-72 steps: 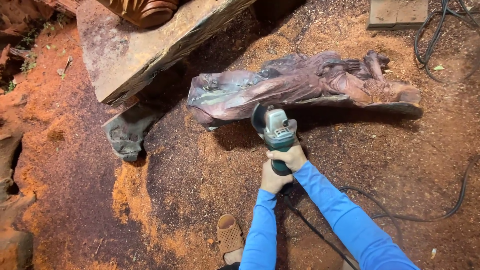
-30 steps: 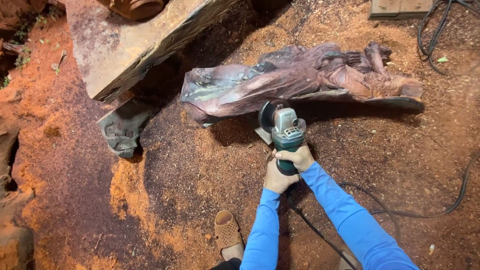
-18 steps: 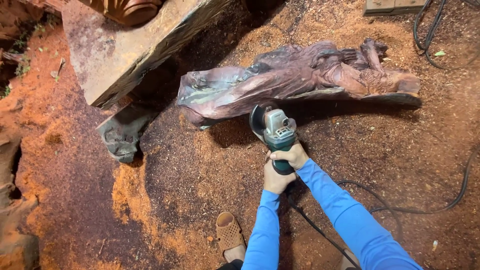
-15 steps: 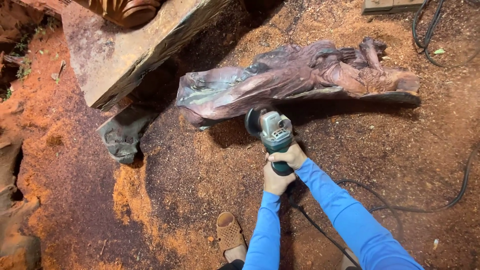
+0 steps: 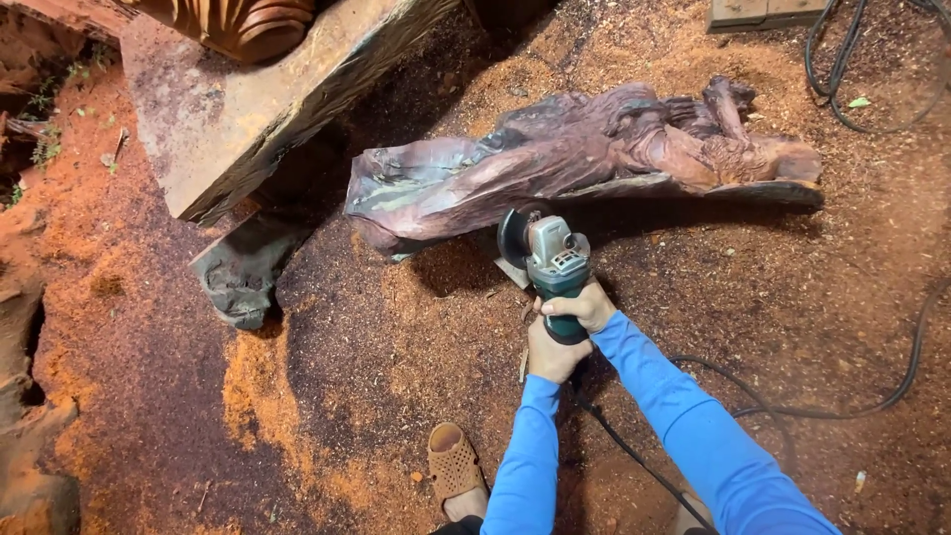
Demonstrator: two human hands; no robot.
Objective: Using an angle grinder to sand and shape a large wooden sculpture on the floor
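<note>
A long reddish-brown carved wood sculpture (image 5: 584, 159) lies on its side on sawdust-covered ground. Both my hands grip a green angle grinder (image 5: 551, 263) whose disc sits at the sculpture's lower front edge. My right hand (image 5: 579, 305) wraps the grinder's body from the right. My left hand (image 5: 551, 355) holds its rear end just below. Both arms wear blue sleeves. The grinder's black cord (image 5: 634, 456) trails back between my arms.
A thick wooden slab (image 5: 248, 109) rests at upper left with a carved piece on it. A grey carved block (image 5: 243, 282) lies under its corner. Black cables (image 5: 852, 89) coil at upper right and a cable runs at right. My sandalled foot (image 5: 456, 471) stands below.
The grinder has shifted slightly left and right along the sculpture's lower edge and sits near its left-centre now. Both hands have kept their grip.
</note>
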